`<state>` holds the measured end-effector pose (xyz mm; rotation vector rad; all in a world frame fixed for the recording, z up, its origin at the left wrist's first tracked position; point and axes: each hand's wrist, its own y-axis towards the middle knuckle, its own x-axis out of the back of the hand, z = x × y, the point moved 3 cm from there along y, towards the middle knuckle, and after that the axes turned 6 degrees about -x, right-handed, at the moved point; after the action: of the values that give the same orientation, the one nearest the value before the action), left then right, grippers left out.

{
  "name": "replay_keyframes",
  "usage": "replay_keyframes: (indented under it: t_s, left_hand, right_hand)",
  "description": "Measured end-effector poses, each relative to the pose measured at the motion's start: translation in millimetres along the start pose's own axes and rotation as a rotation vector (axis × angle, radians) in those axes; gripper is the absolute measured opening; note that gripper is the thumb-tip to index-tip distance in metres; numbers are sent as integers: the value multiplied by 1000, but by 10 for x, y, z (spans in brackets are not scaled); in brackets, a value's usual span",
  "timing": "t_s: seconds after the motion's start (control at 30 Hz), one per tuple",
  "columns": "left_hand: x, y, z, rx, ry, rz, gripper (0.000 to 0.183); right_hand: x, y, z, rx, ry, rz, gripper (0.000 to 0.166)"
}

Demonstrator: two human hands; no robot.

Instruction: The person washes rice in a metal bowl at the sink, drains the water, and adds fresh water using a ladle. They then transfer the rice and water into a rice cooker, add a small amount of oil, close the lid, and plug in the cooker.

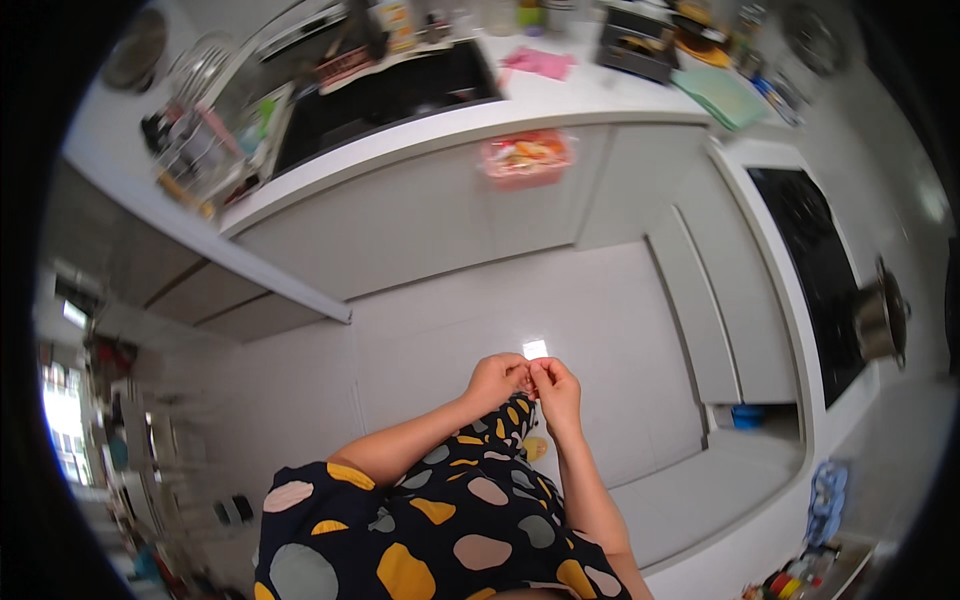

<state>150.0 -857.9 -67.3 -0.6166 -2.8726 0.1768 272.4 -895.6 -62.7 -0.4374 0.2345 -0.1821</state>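
My left hand (497, 379) and my right hand (555, 384) meet in front of my body, above the floor. Thumbs and fingertips are pinched together and touch or nearly touch. Whether something small is between them cannot be made out. Below them is the dark garment (484, 491) with yellow, grey and pink spots. Beyond the hands, a pink waste container (527, 161) with mixed scraps hangs on the front of the grey cabinet (420, 217).
A black sink (382, 105) is set in the white counter, with a pink cloth (540, 63) beside it. Dishes (199, 150) stand at the left. On the right, a metal pot (879, 319) stands by the black hob (814, 277). Grey cabinets line the floor area.
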Motion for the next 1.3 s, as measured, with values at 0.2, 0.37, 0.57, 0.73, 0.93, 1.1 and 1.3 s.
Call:
replay_keyframes:
  t_s: [0.2,0.37,0.57,0.73,0.93,1.1,1.3]
  left_hand:
    - [1764,71,387,-232,608,-549,32]
    - [3251,535,529,-163,696,-597,50]
    - [4628,1444,874,-52,758,-521,70]
    - [5031,1846,1243,-79,819,-472,65]
    - [5040,1932,1308,-202,821,-639,52]
    - [4807,1407,1244,-166,704,-541,58]
    - [4489,381,1442,-195,569,-653,46]
  right_hand:
    - [-1401,559,35,22,-361,304,17]
    - [-2685,1309,-106,-65,-370,390,17]
    - [-4024,2185,-469,-159,-243,370,16]
    - [-4321,2583,-746,-205,-226,238,14]
    - [-4286,3047,-918,-168,-203,108,13]
    - [-4423,3083,-709,-4,2,75,12]
    - [-4745,2759,-713,-56,-63,354,11]
